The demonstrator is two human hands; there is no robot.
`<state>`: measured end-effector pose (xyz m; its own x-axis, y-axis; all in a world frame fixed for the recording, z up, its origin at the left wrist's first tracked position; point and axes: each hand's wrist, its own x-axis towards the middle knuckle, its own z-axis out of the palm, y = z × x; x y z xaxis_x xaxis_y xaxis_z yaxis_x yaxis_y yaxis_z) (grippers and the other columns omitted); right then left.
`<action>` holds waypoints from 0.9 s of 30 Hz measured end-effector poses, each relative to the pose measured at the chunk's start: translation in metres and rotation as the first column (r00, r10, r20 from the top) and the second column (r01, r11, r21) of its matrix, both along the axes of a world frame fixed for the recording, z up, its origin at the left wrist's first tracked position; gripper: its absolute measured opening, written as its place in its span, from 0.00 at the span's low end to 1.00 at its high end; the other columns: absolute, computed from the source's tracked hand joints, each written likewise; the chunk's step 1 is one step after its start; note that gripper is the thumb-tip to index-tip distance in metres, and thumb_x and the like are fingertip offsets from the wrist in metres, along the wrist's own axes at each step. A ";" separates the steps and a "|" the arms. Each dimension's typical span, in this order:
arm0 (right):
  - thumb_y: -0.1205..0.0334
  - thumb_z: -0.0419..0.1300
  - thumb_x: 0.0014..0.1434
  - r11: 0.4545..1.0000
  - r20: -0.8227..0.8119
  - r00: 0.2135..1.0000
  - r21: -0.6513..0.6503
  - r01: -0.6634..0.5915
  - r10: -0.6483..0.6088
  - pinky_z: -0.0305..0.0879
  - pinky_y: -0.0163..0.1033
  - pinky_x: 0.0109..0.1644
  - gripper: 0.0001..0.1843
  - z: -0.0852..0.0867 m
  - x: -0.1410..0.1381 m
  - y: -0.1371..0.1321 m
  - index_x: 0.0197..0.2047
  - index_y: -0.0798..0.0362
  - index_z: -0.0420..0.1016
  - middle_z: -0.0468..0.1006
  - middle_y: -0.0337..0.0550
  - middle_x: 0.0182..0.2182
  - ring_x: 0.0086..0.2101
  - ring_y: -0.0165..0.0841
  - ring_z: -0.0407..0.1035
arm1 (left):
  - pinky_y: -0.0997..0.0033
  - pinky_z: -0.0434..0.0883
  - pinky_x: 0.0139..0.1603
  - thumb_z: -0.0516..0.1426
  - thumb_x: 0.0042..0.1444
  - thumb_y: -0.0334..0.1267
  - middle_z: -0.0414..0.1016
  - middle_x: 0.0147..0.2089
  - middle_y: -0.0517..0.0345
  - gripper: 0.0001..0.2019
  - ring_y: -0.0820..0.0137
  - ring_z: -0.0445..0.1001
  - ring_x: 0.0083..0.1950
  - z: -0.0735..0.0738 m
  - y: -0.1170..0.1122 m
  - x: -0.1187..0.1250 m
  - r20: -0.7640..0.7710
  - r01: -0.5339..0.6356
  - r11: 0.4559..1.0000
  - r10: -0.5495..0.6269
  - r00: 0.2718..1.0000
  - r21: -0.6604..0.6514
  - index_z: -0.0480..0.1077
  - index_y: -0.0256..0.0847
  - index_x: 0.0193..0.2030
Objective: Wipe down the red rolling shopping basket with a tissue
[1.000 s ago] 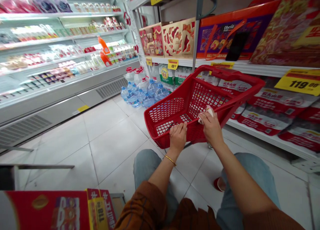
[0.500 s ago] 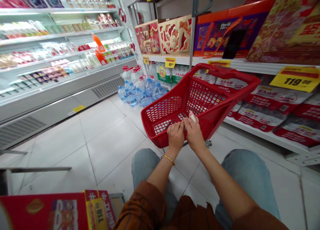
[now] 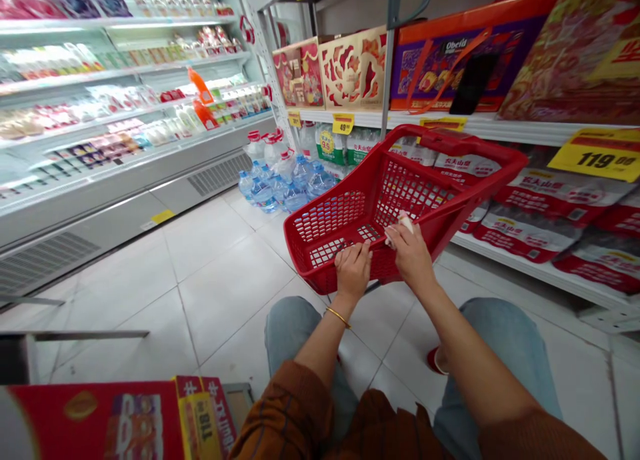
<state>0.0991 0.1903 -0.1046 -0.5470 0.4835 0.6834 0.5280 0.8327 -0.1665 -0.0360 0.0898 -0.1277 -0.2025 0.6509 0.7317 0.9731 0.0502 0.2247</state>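
A red plastic shopping basket (image 3: 325,221) with a raised handle and lattice sides stands in front of my knees. My left hand (image 3: 353,268) is closed over its near rim, fingers curled to the inside. Farther right along the same rim, my right hand (image 3: 409,245) presses a crumpled white cloth (image 3: 406,221) with pinkish marks against the edge. Most of the cloth is hidden under my right fingers. No goods show inside the basket.
Shelves on the right hold gift boxes (image 3: 450,67) above red-wrapped bottle packs (image 3: 530,233). Large water bottles (image 3: 290,183) stand on the floor beyond the basket. A refrigerated display case (image 3: 125,180) runs along the left. A red carton (image 3: 95,420) is at lower left.
My right hand has slid right along the rim with the cloth, away from my left hand. The left hand keeps its place on the rim.
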 end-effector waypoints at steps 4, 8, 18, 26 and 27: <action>0.72 0.44 0.63 0.999 -0.003 0.999 -0.008 0.047 -0.047 0.50 0.60 0.65 0.22 0.006 0.013 0.017 0.55 0.53 0.69 0.72 0.50 0.52 0.58 0.42 0.59 | 0.63 0.63 0.49 0.49 0.65 0.41 0.78 0.47 0.50 0.16 0.66 0.73 0.45 0.001 0.000 -0.002 0.031 0.013 1.000 -0.013 0.999 0.001 0.71 0.42 0.54; 0.73 0.44 0.62 0.998 -0.002 0.998 -0.009 0.068 -0.068 0.49 0.61 0.65 0.22 0.007 0.013 0.020 0.55 0.53 0.70 0.72 0.51 0.50 0.57 0.42 0.60 | 0.62 0.63 0.49 0.49 0.65 0.41 0.78 0.47 0.50 0.15 0.66 0.73 0.46 0.004 -0.002 -0.003 0.077 0.029 1.000 -0.028 0.997 -0.005 0.71 0.41 0.53; 0.72 0.45 0.64 0.995 0.039 0.994 0.023 0.101 -0.101 0.52 0.56 0.66 0.19 0.014 -0.003 -0.006 0.52 0.57 0.72 0.72 0.52 0.49 0.60 0.45 0.55 | 0.60 0.59 0.50 0.52 0.62 0.40 0.79 0.43 0.53 0.11 0.65 0.73 0.44 0.013 -0.011 -0.008 0.169 -0.044 0.999 0.039 0.985 0.029 0.74 0.41 0.45; 0.71 0.45 0.64 0.994 0.019 0.994 -0.016 0.110 -0.110 0.53 0.58 0.65 0.19 0.014 -0.012 -0.024 0.53 0.58 0.71 0.71 0.55 0.51 0.63 0.46 0.51 | 0.57 0.59 0.55 0.50 0.64 0.40 0.77 0.49 0.49 0.15 0.64 0.72 0.49 0.026 -0.007 0.004 0.029 -0.026 0.997 0.028 0.999 -0.071 0.69 0.41 0.54; 0.71 0.45 0.64 0.994 0.019 0.994 -0.025 0.106 -0.105 0.53 0.58 0.65 0.19 0.014 -0.013 -0.026 0.53 0.58 0.71 0.71 0.56 0.52 0.63 0.46 0.51 | 0.57 0.60 0.54 0.49 0.65 0.39 0.77 0.50 0.49 0.15 0.65 0.72 0.49 0.029 -0.005 0.005 0.004 -0.010 0.996 0.010 1.000 -0.088 0.69 0.41 0.54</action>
<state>0.0863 0.1644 -0.0909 -0.5035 0.5566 0.6609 0.6158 0.7677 -0.1774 -0.0306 0.0850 -0.0989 -0.2123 0.7107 0.6707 0.9715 0.0795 0.2232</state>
